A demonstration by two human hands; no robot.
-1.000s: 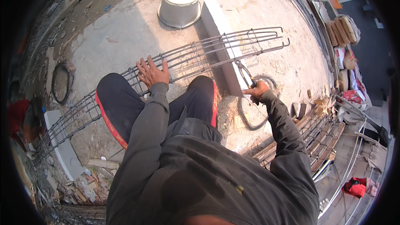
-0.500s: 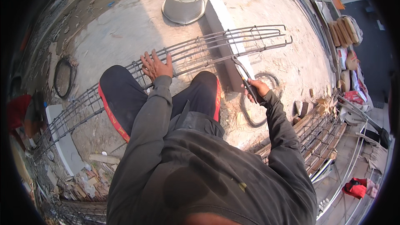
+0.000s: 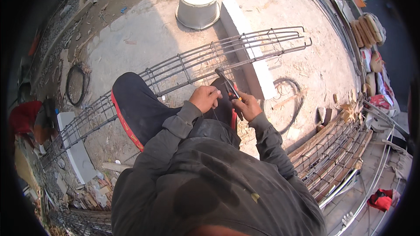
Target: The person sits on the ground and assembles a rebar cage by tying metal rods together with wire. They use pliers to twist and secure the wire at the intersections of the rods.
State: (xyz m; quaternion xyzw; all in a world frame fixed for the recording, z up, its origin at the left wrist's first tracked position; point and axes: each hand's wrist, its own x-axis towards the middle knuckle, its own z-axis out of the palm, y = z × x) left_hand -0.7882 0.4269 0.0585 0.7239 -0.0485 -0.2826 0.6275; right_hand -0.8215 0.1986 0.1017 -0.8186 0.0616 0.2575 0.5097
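My right hand [image 3: 248,107] is wrapped round a pair of pincers [image 3: 228,88] with dark and orange handles, jaws pointing up over my right knee. Beside it, in front of my lap, my left hand [image 3: 204,99] is pinched closed on thin wire [image 3: 214,112], whose strands hang below the fingers. Both hands are on the near side of a long rebar cage [image 3: 183,66], apart from it. The cage runs from lower left to upper right, with ties around its lengthwise bars, and passes behind my left knee.
Pale blocks [image 3: 245,30] [image 3: 78,153] support the cage. An upturned bucket [image 3: 198,11] stands beyond it. Wire coils lie at right [image 3: 301,105] and left [image 3: 77,85]. More mesh and bars [image 3: 332,157] lie at lower right. A person in red [image 3: 25,118] bends at the cage's far left end.
My left hand has lifted off the cage and come back to my lap, pinching wire. My right hand has brought the pincers leftward beside it.
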